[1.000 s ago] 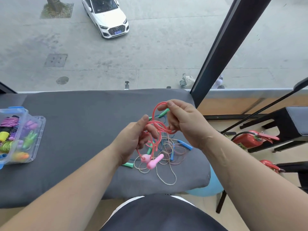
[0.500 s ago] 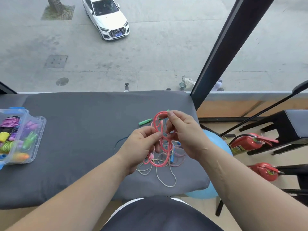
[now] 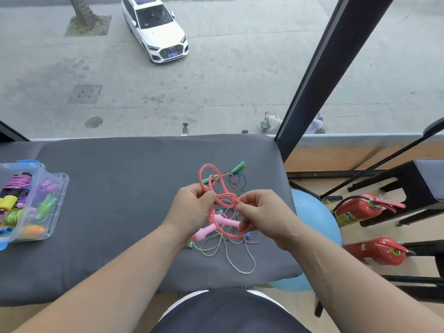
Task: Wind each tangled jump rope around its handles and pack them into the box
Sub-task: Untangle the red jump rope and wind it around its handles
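Both your hands hold the looped pink plastic jump rope (image 3: 211, 179) over the grey padded surface (image 3: 120, 200): left hand (image 3: 192, 207) clenched round the loops, right hand (image 3: 262, 215) pinching a strand. Its two pink handles (image 3: 225, 222) sit under your hands, crowded by thin white cord (image 3: 240, 267), blue cord (image 3: 237, 181) and a green handle (image 3: 237, 167). Clear plastic box (image 3: 57, 188) of wound ropes sits well apart, far left. Blue ball (image 3: 314, 212) and red extinguishers (image 3: 355, 209) on the right. Half a second ago your right hand pinched the loop's top; now it's lower and the handles show.
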Demonstrator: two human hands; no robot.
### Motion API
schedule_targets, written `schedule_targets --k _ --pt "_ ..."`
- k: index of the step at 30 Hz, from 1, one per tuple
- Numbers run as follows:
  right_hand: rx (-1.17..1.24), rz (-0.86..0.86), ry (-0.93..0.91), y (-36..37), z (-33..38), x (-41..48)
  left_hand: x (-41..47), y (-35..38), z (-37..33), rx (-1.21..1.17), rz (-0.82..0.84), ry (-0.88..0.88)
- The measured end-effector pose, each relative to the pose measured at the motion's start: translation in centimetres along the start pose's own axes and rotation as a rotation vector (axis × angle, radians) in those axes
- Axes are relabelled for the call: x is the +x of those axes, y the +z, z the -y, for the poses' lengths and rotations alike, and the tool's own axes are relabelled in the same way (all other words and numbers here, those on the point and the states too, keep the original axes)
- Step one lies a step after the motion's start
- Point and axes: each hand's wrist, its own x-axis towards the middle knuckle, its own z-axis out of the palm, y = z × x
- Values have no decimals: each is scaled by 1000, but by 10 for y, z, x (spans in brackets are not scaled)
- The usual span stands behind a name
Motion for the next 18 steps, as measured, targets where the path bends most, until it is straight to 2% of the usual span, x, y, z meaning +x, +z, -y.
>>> schedule_targets --k 3,4,8,11,14,17,18 --pt "36 -16 3 -8 -4 4 11 -10 0 8 -63 -46" --pt "-23 -33 -14 -10 -5 6 14 -12 1 -26 -55 -62" --pt "-577 -209 -142 -25 -15 19 21 -15 2 -114 -62 -86" --pt "-716 -298 -87 -42 -31 26 29 -24 3 -166 -105 -57" --pt "-724 -167 -24 -59 -47 26 34 -37 1 -111 -90 -42" --pt "-484 142 -56 -53 -47 16 31 -39 3 -8 -25 -50" --pt "-397 199 -68 -46 -44 14 28 -37 3 10 4 -51"
